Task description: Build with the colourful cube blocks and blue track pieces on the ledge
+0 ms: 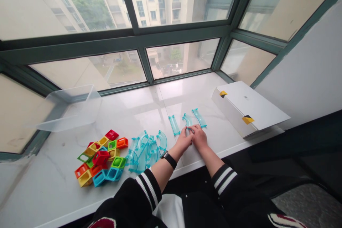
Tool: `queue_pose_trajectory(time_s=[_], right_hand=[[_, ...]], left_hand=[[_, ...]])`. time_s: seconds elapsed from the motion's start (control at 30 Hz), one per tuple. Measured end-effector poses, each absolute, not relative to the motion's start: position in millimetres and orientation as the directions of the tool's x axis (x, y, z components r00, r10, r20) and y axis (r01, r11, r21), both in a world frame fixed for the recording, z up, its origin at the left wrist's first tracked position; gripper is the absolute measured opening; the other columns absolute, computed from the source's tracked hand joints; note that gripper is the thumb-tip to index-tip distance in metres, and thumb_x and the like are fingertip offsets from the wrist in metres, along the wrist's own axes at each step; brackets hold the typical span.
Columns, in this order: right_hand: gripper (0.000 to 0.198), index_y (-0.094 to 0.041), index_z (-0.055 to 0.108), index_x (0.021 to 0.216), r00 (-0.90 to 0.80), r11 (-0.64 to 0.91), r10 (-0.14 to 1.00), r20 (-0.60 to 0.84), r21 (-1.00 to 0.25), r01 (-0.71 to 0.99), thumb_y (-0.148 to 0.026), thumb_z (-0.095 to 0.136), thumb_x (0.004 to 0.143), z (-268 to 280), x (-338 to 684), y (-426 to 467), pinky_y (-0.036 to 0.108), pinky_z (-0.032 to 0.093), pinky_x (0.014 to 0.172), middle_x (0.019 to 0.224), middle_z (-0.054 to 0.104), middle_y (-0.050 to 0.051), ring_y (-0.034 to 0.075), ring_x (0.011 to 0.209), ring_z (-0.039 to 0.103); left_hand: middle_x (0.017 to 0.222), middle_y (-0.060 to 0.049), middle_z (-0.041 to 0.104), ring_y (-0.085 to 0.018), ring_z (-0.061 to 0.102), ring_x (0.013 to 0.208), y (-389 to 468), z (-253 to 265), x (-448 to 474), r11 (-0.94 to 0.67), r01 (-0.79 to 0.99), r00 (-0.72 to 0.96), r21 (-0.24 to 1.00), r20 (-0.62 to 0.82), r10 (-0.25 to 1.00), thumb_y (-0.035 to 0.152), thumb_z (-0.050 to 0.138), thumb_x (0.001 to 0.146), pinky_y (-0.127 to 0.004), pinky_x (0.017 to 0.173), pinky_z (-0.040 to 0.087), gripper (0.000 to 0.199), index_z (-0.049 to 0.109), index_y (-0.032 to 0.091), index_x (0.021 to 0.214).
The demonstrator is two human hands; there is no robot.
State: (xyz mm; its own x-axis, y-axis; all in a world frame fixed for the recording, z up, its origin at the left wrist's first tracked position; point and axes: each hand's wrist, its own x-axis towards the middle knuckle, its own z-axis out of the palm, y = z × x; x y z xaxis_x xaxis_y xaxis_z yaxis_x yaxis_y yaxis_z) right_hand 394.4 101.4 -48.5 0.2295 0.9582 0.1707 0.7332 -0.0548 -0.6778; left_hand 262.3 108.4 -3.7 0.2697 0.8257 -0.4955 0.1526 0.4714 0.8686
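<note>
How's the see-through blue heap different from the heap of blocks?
The blue heap is all one colour; the block heap mixes red, orange, yellow, green, blue. The blue heap's pieces look thin and flat, the block heap's chunky. Both lie on the white ledge.

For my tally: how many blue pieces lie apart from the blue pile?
3 visible, in a row: the left piece, the curved middle piece by the left hand and right hand, and the right piece. The hands may hide more.
</note>
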Motion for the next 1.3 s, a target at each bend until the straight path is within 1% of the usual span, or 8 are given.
queue_pose_trajectory(time_s=[0.13,0.43,0.6,0.67,0.77,0.87,1.17,1.3], right_hand=[[0.029,-0.027,0.082,0.114,0.218,-0.051,0.96,0.177,-0.654,0.755,-0.023,0.059,0.096,-47.1,393.6,101.3,0.028,0.05,0.071,0.112,0.07,0.006,0.016,0.079,0.064],[0.031,-0.031,0.081,0.119,0.247,-0.099,0.954,0.171,-0.597,0.796,-0.022,0.061,0.096,-50.9,391.6,103.3,0.027,0.049,0.068,0.119,0.066,0.006,0.017,0.083,0.065],[0.036,-0.029,0.078,0.124,0.268,-0.076,0.938,0.219,-0.623,0.778,-0.022,0.06,0.094,-54.4,393.5,101.7,0.029,0.051,0.07,0.118,0.062,0.006,0.013,0.071,0.06],[0.037,-0.028,0.077,0.125,0.271,-0.051,0.931,0.245,-0.648,0.76,-0.024,0.059,0.094,-55.3,394.0,100.7,0.03,0.051,0.07,0.114,0.061,0.006,0.013,0.068,0.058],[0.038,-0.026,0.076,0.125,0.259,-0.006,0.927,0.271,-0.68,0.733,-0.025,0.056,0.094,-55.5,394.6,98.9,0.03,0.052,0.07,0.107,0.061,0.005,0.013,0.066,0.057],[0.038,-0.024,0.075,0.124,0.256,0.029,0.919,0.298,-0.702,0.712,-0.024,0.053,0.093,-53.9,395.3,96.9,0.031,0.053,0.073,0.102,0.062,0.005,0.015,0.069,0.058],[0.034,-0.02,0.072,0.119,0.251,0.117,0.891,0.379,-0.725,0.679,-0.028,0.049,0.095,-39.9,397.0,88.6,0.037,0.057,0.08,0.098,0.066,0.008,0.019,0.072,0.057],[0.032,-0.02,0.072,0.115,0.27,0.14,0.868,0.418,-0.726,0.674,-0.033,0.049,0.097,-34.9,392.8,77.3,0.038,0.057,0.078,0.092,0.065,0.008,0.021,0.076,0.059]], left_hand=[[0.164,-0.021,0.045,-0.029,0.068,0.122,107.1,-5.4,262.5,0.433,0.157,0.264,0.887,-0.461,0.848,0.037,0.077,0.082,-0.037,0.09,0.062,0.094,0.035,0.021,0.165],[0.164,-0.019,0.047,-0.034,0.056,0.141,100.9,12.1,257.1,0.396,0.153,0.255,0.905,-0.423,0.869,0.035,0.08,0.08,-0.041,0.11,0.052,0.088,0.045,0.021,0.16],[0.166,-0.017,0.045,-0.031,0.061,0.133,96.4,36.8,225.0,0.409,0.032,0.356,0.912,-0.393,0.848,0.036,0.076,0.085,-0.045,0.106,0.054,0.066,0.057,0.024,0.148],[0.158,-0.018,0.053,-0.028,0.068,0.121,98.1,54.1,201.9,0.412,-0.1,0.38,0.906,-0.348,0.857,0.035,0.078,0.085,-0.043,0.1,0.057,0.059,0.062,0.023,0.14],[0.142,-0.017,0.064,-0.022,0.074,0.096,102.4,82.9,162.3,0.362,-0.296,0.289,0.884,-0.279,0.916,0.035,0.076,0.085,-0.035,0.08,0.06,0.053,0.063,0.021,0.134],[0.126,-0.013,0.07,-0.017,0.073,0.086,101.0,101.6,121.6,0.273,-0.348,0.146,0.897,-0.236,0.961,0.032,0.076,0.083,-0.028,0.071,0.058,0.047,0.065,0.019,0.127],[0.11,-0.008,0.073,-0.019,0.069,0.089,35.9,69.4,-11.9,0.066,0.0,-0.191,0.998,-0.065,0.979,0.044,0.076,0.085,-0.034,0.08,0.06,0.045,0.069,0.018,0.122],[0.108,-0.007,0.073,-0.02,0.07,0.09,8.9,51.3,-39.8,0.082,0.02,-0.311,0.996,-0.072,0.948,0.05,0.077,0.083,-0.036,0.082,0.061,0.048,0.07,0.019,0.119]])
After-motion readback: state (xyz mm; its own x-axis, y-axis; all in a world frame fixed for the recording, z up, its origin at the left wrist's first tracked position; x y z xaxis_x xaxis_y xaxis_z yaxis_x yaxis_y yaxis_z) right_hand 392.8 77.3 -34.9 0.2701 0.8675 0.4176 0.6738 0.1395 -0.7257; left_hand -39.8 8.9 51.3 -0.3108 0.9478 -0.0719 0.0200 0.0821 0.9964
